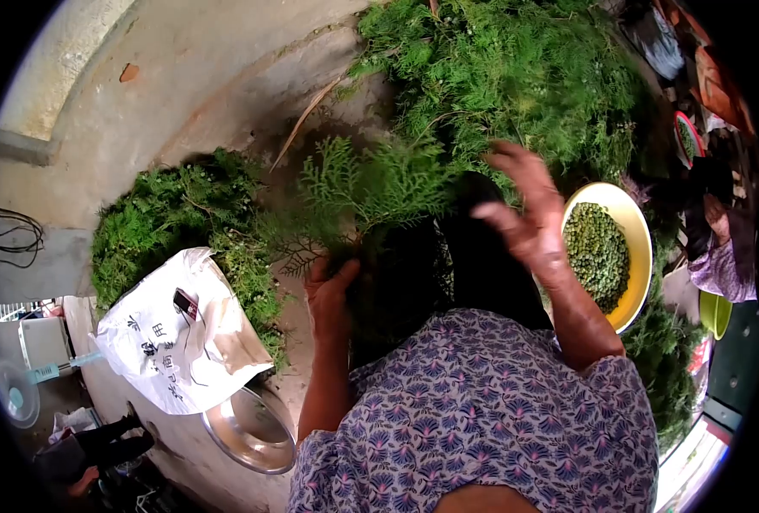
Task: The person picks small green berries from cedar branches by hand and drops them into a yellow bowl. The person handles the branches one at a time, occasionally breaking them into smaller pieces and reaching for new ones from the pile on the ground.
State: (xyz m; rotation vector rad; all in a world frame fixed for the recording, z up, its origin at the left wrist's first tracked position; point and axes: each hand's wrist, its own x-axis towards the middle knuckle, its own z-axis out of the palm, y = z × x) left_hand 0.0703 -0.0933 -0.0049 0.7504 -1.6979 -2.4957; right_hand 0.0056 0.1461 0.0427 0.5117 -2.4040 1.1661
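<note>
My left hand (330, 295) is closed around the stem of a flat, feathery green sprig (371, 184) that fans up and to the right. My right hand (525, 218) is raised with fingers spread, holding nothing, just below a large heap of the same green foliage (516, 77). Right of that hand stands a yellow bowl (641, 248) filled with small green seed cones (597, 252). My flowered purple garment (482, 410) fills the lower middle, with dark cloth between my hands.
A second foliage pile (183, 214) lies at the left on the concrete floor. Below it are a white printed bag (174, 342) with a small dark device (185, 301) on it and a metal basin (251, 427). Another person's sleeve (721, 265) and a green bowl (714, 312) are at the right edge.
</note>
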